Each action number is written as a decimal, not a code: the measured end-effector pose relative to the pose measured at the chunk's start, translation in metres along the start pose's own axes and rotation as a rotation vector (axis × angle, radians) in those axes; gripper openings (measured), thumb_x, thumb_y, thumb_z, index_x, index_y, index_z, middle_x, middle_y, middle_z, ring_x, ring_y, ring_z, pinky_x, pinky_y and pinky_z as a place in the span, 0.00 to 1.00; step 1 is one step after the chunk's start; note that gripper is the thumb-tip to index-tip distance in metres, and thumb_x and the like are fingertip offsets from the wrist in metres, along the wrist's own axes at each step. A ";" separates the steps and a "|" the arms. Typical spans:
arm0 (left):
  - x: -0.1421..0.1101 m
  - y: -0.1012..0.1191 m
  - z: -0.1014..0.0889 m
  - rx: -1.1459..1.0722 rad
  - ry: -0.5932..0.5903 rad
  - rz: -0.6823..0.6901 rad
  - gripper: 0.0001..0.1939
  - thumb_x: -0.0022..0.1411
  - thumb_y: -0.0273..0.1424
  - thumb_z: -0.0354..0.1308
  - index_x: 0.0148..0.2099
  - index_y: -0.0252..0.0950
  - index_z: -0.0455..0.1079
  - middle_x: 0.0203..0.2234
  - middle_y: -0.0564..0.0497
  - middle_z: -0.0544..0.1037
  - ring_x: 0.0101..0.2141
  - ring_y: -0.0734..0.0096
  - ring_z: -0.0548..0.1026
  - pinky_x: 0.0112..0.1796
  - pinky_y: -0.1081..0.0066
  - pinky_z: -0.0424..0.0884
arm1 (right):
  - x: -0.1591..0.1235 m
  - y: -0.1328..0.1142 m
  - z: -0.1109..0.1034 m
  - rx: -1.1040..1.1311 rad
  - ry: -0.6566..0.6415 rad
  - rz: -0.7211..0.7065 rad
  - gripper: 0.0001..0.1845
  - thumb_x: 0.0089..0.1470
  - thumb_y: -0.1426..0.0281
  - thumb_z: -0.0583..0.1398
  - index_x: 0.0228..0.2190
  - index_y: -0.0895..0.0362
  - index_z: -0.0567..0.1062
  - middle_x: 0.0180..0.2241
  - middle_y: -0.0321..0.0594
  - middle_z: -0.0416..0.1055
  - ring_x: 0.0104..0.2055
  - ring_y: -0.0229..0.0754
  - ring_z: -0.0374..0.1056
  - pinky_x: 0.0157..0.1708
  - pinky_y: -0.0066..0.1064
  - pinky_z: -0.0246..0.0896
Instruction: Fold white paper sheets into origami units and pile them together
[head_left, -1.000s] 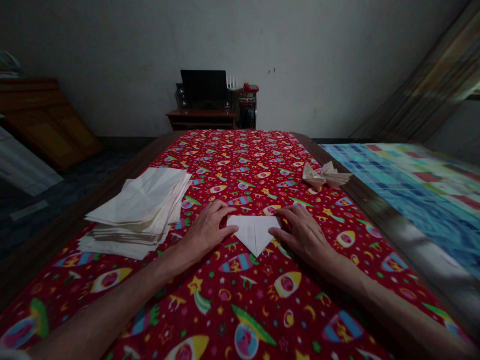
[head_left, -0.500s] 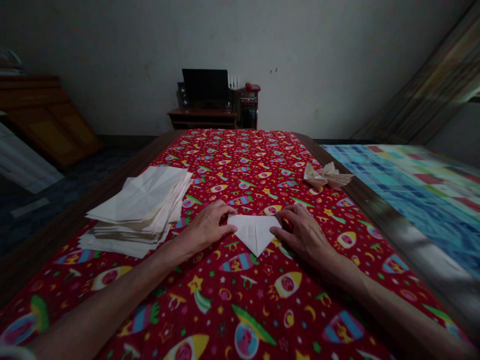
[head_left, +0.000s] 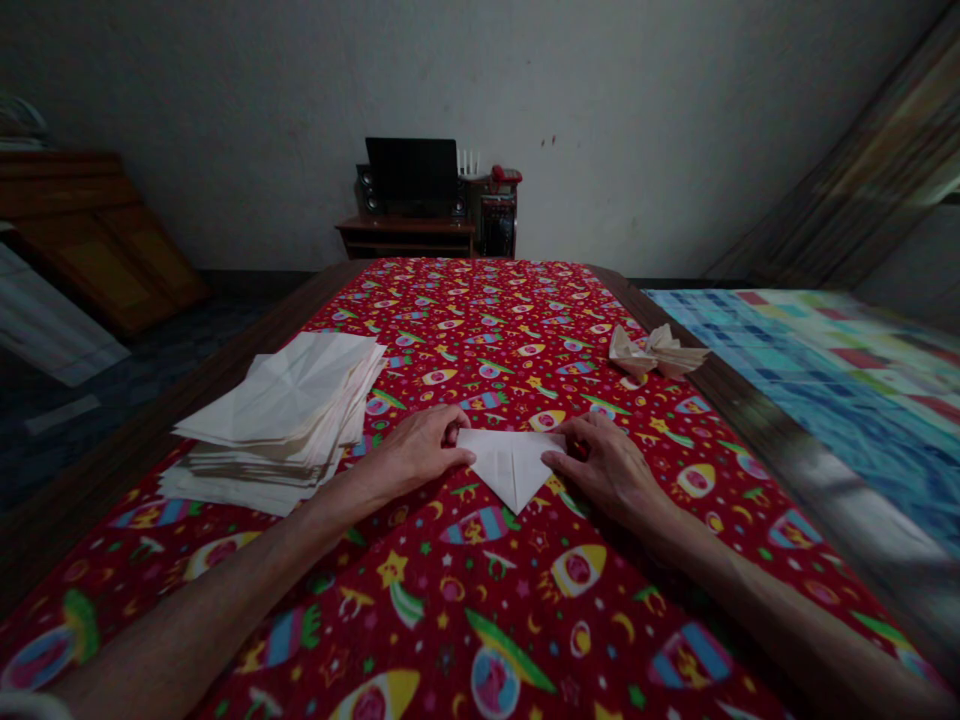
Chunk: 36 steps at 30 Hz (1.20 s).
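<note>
A small folded sheet of white paper (head_left: 514, 470) lies on the red patterned cloth, its point toward me and a crease or slit down its middle. My left hand (head_left: 427, 442) pinches its left corner between thumb and fingers. At the right corner, my right hand (head_left: 604, 458) grips the paper the same way. Left of my left hand sits a stack of creased white paper sheets (head_left: 292, 385), loosely piled. Two folded paper shapes with pleated wings (head_left: 656, 352) rest near the table's right edge.
The red cloth (head_left: 495, 330) covers a dark wooden table (head_left: 285, 300). A monitor (head_left: 412, 175) with speakers and a red telephone (head_left: 506, 176) stand by the far wall. To the right is a bed with a blue patterned cover (head_left: 795, 400); a wooden cabinet (head_left: 97, 235) is at left.
Both hands keep hold of the paper's corners. The fingers have shifted only slightly; the paper stays in nearly the same place.
</note>
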<state>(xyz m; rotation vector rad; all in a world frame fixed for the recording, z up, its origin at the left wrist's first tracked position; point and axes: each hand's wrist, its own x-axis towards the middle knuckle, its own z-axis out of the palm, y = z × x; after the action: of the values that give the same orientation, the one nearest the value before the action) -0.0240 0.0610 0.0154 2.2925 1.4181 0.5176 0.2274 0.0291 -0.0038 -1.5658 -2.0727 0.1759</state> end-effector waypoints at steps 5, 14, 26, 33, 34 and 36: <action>-0.003 -0.001 0.004 0.056 0.064 0.063 0.04 0.53 0.31 0.59 0.32 0.36 0.67 0.24 0.56 0.70 0.26 0.72 0.68 0.28 0.74 0.61 | 0.001 0.002 0.000 0.026 -0.001 -0.008 0.09 0.49 0.62 0.61 0.28 0.55 0.73 0.27 0.36 0.66 0.29 0.39 0.62 0.27 0.29 0.54; -0.005 -0.009 0.008 -0.050 0.115 0.122 0.04 0.53 0.28 0.59 0.28 0.35 0.68 0.22 0.56 0.69 0.25 0.75 0.67 0.27 0.76 0.61 | -0.001 0.005 0.000 0.166 -0.001 -0.029 0.05 0.50 0.68 0.60 0.25 0.56 0.72 0.26 0.37 0.69 0.28 0.39 0.64 0.28 0.29 0.56; -0.015 -0.010 0.012 -0.047 0.221 0.282 0.05 0.57 0.24 0.58 0.29 0.35 0.66 0.26 0.54 0.71 0.29 0.74 0.70 0.32 0.74 0.65 | -0.008 0.004 -0.002 0.101 0.025 -0.235 0.06 0.55 0.72 0.56 0.26 0.56 0.68 0.26 0.39 0.67 0.29 0.40 0.61 0.28 0.30 0.54; -0.019 -0.015 0.009 -0.001 0.169 0.423 0.06 0.63 0.24 0.51 0.31 0.35 0.64 0.29 0.52 0.69 0.33 0.71 0.69 0.34 0.73 0.66 | -0.008 0.011 -0.002 -0.122 0.008 -0.442 0.08 0.57 0.74 0.52 0.26 0.56 0.66 0.28 0.41 0.66 0.31 0.41 0.56 0.31 0.33 0.51; -0.020 -0.016 0.008 0.022 0.153 0.448 0.07 0.64 0.24 0.50 0.32 0.35 0.64 0.30 0.51 0.69 0.33 0.71 0.69 0.35 0.72 0.66 | -0.008 0.011 -0.004 -0.172 -0.005 -0.462 0.07 0.57 0.74 0.53 0.27 0.56 0.67 0.29 0.41 0.66 0.32 0.42 0.56 0.32 0.34 0.51; -0.021 -0.017 0.006 0.096 0.129 0.489 0.08 0.65 0.24 0.48 0.33 0.35 0.64 0.30 0.51 0.69 0.34 0.70 0.68 0.36 0.72 0.66 | -0.008 0.008 -0.009 -0.249 -0.031 -0.491 0.06 0.57 0.74 0.53 0.28 0.56 0.68 0.30 0.42 0.67 0.34 0.43 0.57 0.36 0.36 0.51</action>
<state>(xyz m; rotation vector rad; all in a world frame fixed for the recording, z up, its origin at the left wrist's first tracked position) -0.0425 0.0482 0.0000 2.7356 0.9395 0.7641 0.2401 0.0220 -0.0021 -1.1353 -2.5064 -0.2443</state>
